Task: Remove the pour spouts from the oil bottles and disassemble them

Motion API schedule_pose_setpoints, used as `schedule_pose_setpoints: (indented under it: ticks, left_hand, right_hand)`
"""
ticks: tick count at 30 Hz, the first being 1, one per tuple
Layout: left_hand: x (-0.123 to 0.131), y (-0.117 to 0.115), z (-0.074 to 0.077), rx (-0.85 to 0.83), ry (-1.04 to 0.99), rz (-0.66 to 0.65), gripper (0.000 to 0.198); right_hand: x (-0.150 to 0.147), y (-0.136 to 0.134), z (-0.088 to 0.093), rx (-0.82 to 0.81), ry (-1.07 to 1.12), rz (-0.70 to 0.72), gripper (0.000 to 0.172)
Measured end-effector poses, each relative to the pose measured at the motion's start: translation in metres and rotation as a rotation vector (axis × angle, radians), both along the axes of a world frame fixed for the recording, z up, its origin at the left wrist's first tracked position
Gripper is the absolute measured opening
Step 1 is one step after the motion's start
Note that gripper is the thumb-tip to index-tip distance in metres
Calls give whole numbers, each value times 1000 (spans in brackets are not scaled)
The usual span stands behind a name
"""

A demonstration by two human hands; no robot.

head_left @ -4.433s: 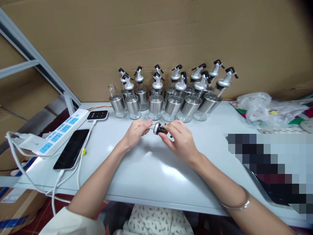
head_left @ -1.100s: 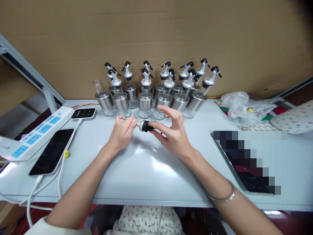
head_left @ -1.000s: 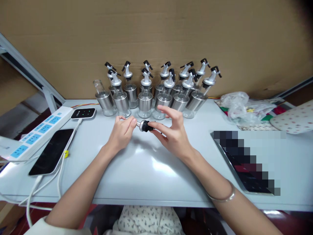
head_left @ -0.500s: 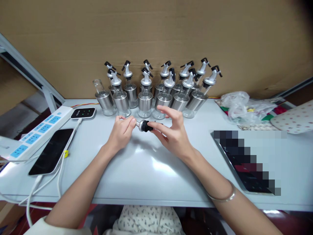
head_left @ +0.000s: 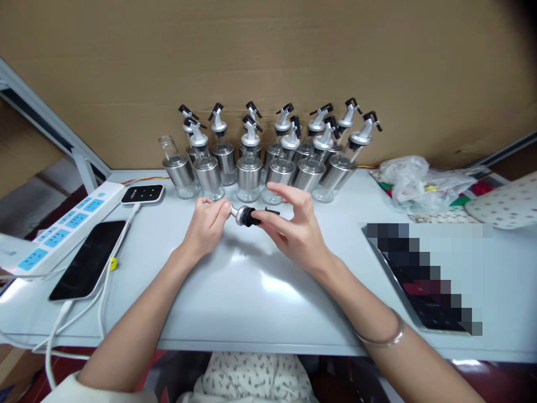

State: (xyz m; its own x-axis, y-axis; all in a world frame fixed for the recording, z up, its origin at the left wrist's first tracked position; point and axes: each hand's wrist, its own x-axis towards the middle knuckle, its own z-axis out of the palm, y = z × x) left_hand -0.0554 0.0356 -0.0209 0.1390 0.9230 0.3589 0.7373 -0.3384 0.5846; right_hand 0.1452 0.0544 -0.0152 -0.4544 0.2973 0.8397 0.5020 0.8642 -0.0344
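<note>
My left hand (head_left: 205, 226) is closed in a pinch on the silver end of a small pourer cap (head_left: 245, 215) with a black stopper, held just above the white table (head_left: 251, 291). My right hand (head_left: 296, 229) grips the cap's black end with thumb and lower fingers, while its index finger sticks out above. Just behind my hands stand several glass bottles with steel sleeves and pourer caps (head_left: 277, 159). One bottle without a cap (head_left: 175, 168) stands at the left end of that group.
At the left lie a white power strip (head_left: 62, 229), a black phone (head_left: 90, 260) on a white cable and a small black device (head_left: 142, 194). A crumpled plastic bag (head_left: 413, 176) and a dark flat device (head_left: 423, 280) sit at the right. Cardboard walls the back.
Since 4.4 s ago the view has swung right and my right index finger has lifted off the cap. Over the last second both hands and the cap have drifted slightly left.
</note>
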Motion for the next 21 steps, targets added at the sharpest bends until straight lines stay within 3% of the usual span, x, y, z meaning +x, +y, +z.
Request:
schedule_pose_setpoints:
  ticks: [7, 13, 21]
  left_hand:
    - [-2, 1, -1, 13, -16, 11, 37]
    - [-9, 4, 1, 71, -55, 139, 37]
    - [-5, 5, -5, 19, 164, 232, 29]
  right_hand:
    - [1, -2, 0, -25, -21, 10, 14]
    - [6, -2, 7, -79, 37, -8, 16]
    - [2, -5, 4, -179, -143, 28, 18]
